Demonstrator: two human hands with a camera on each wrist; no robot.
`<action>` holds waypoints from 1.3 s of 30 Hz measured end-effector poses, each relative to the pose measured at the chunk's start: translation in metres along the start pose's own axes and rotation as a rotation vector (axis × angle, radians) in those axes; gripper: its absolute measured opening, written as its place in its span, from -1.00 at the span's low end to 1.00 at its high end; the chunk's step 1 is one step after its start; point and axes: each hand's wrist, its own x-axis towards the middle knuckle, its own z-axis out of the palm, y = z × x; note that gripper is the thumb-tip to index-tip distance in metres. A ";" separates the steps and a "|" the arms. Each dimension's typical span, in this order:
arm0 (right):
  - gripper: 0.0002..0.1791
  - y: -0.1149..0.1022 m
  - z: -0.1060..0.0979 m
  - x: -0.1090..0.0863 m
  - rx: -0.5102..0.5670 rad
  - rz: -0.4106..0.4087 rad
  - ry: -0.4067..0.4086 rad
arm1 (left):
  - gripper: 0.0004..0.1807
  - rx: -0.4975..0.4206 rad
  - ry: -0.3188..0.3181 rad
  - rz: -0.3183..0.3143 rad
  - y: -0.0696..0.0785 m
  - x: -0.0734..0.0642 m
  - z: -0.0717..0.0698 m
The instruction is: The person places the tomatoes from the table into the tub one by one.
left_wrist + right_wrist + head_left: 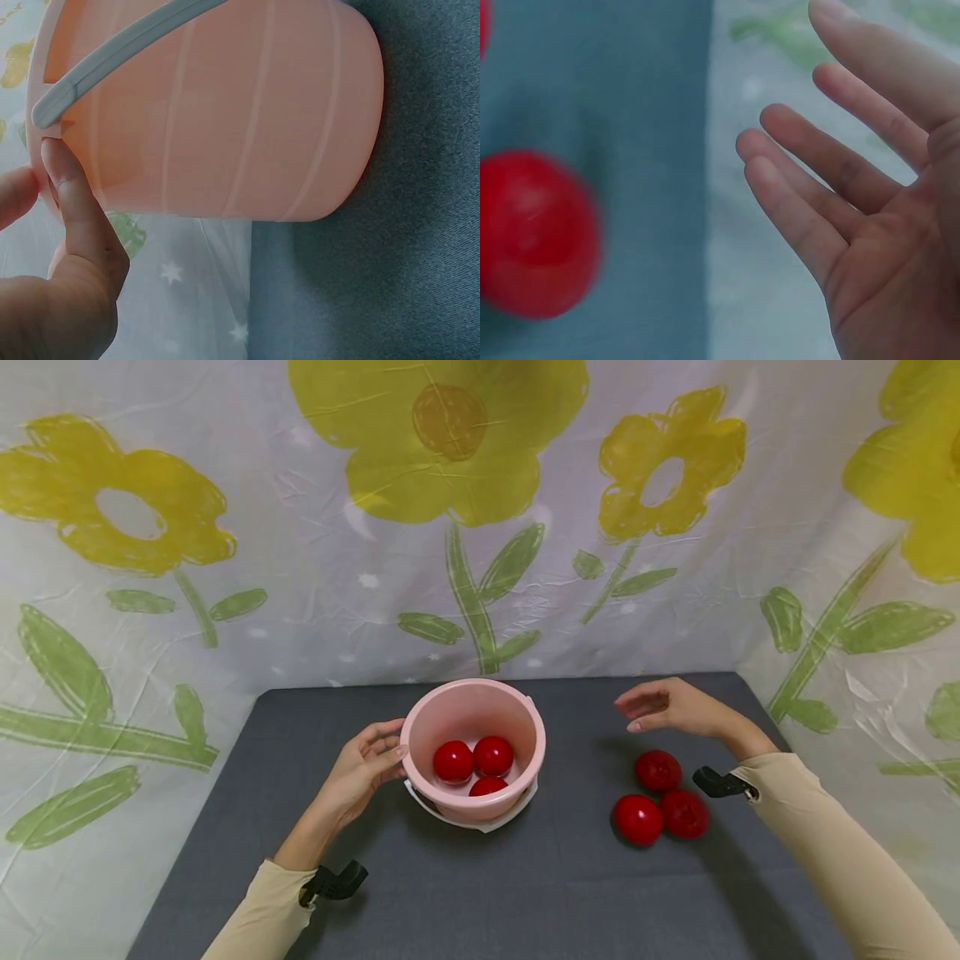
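A pink bucket [471, 810] with a pale handle [483, 823] stands on the table, tilted toward me in the head view. Inside it lie three shiny red balls [453, 762]. My left hand [365, 766] pinches its rim at the left side, thumb and fingers on either side of the wall; the left wrist view shows this grip [82, 217] close to the handle's hinge. Fingers spread and slightly bent, my right hand [678, 706] hovers with nothing in it. Just nearer to me than that hand, three more red balls [637, 819] sit close together on the table.
A dark grey cloth [570, 902] covers the table. Behind it and along both sides hangs a pale curtain [322, 610] printed with yellow flowers. Each wrist wears a black camera strap [333, 882] over a beige sleeve.
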 end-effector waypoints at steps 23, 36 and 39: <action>-0.43 0.088 0.026 -0.034 -0.071 0.052 0.006 | -0.38 0.013 0.000 0.000 -0.001 -0.001 -0.001; -0.44 0.077 0.023 -0.031 -0.113 0.057 0.013 | -0.37 0.028 -0.005 0.004 -0.001 0.000 -0.001; -0.44 0.070 0.020 -0.028 -0.128 0.052 0.019 | -0.37 0.027 -0.005 0.004 -0.001 0.000 -0.001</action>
